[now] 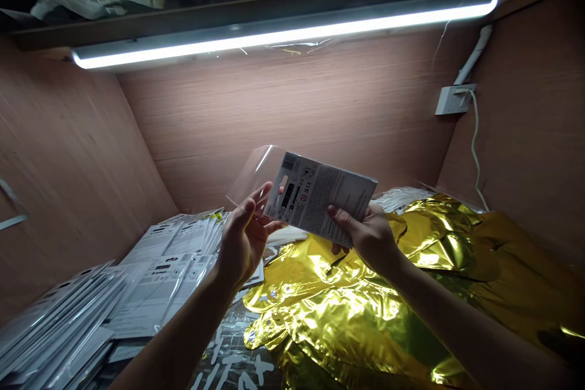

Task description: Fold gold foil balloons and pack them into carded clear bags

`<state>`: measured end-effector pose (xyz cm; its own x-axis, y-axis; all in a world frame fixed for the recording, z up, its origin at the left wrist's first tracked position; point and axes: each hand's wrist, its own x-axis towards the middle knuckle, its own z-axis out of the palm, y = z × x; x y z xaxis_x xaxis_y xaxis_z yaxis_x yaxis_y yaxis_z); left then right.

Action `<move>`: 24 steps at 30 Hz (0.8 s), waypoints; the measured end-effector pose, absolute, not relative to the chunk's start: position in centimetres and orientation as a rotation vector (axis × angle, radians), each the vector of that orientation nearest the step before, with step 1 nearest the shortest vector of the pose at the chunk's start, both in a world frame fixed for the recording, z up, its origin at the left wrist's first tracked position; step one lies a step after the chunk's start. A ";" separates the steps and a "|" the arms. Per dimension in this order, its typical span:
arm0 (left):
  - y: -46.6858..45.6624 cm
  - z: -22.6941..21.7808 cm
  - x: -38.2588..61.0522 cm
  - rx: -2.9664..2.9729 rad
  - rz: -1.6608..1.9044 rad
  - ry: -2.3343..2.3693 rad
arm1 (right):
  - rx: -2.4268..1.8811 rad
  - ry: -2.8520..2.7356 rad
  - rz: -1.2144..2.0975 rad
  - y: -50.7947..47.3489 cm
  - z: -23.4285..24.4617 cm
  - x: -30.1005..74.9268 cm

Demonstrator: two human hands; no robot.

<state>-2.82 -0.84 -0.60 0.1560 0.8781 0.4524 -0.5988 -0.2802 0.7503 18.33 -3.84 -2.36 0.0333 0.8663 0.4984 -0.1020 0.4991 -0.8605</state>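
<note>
I have the white printed cardboard card (322,193) gripped narrowly between both hands, above the crumpled gold foil (347,323). The left hand (244,237) holds its end, where a clear plastic blister (256,173) joins, and the right hand (372,237) pinches the other. Stacked white packaged cards (173,250) lie left of the foil.

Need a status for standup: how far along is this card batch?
Done, it seems: the stacks of printed cards in clear sleeves on the left side. In hand: one card with a clear plastic flap, gripped by the left hand and the right hand. Remaining, possibly: the heap of flat gold foil balloons on the right side; how much is still to handle, I can't tell.
</note>
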 end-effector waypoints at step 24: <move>-0.5 -1.3 -1.6 0.956 1.703 0.445 | -0.715 -1.492 0.756 -3.8 -1.2 19.4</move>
